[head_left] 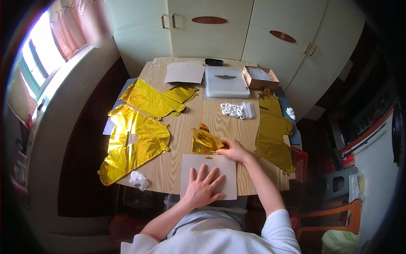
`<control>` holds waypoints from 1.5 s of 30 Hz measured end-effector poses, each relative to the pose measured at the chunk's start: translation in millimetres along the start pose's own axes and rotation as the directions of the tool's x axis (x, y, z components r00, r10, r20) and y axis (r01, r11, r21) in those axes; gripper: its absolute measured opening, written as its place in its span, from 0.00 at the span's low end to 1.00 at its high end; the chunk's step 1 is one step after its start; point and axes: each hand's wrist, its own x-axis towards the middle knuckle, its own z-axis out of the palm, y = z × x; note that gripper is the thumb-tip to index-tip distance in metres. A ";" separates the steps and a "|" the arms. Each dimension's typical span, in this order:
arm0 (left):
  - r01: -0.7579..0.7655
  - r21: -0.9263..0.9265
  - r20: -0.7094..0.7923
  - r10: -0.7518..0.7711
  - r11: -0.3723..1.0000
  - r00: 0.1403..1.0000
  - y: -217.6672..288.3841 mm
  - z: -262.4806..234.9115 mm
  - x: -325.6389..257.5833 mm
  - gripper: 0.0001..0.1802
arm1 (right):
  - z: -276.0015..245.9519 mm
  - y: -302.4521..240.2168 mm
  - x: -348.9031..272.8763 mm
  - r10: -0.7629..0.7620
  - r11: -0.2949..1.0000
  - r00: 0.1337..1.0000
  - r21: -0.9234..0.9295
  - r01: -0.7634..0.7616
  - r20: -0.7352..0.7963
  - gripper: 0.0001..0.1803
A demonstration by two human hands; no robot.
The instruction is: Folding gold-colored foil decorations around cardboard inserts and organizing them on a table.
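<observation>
My left hand (204,187) lies flat with fingers spread on a pale grey card (229,173) at the table's near edge. A small hang slot is cut near the card's far edge. Just beyond it sits a folded gold foil balloon (204,142) with a bit of red on it. My right hand (233,151) pinches the right side of this folded foil, its fingertips partly hidden. Flat, uninflated gold foil balloons are spread around: one at the far left (156,99), one at the near left (146,146) and another on the right (272,135).
Toward the back of the wooden table (177,131) stand a stack of grey cards (185,72), clear plastic bags (227,84), a black object (214,62) and an open cardboard box (261,77). White rings (232,110) lie mid-table. Crumpled white tissue (138,180) rests near left.
</observation>
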 end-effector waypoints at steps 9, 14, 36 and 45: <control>0.005 -0.020 -0.033 -0.006 1.000 0.999 0.0 2.8 0.2 0.39 | -0.9 -29.0 -28.6 -0.153 0.981 0.988 0.120 0.150 0.019 0.13; 0.020 -0.149 -0.040 -0.026 0.989 0.999 -3.9 9.9 -1.5 0.38 | 6.2 -26.3 -58.3 -0.407 0.873 0.911 -0.264 0.410 0.066 0.11; 0.039 -0.318 -0.064 -0.062 0.947 0.996 -5.5 4.2 2.2 0.35 | 17.6 -29.6 -73.6 -0.496 0.735 0.862 -0.480 0.478 0.100 0.09; -0.024 -0.369 0.018 0.033 0.929 0.999 -30.1 2.3 -5.7 0.24 | 14.1 -30.9 -71.0 -0.460 0.744 0.878 -0.483 0.462 0.132 0.09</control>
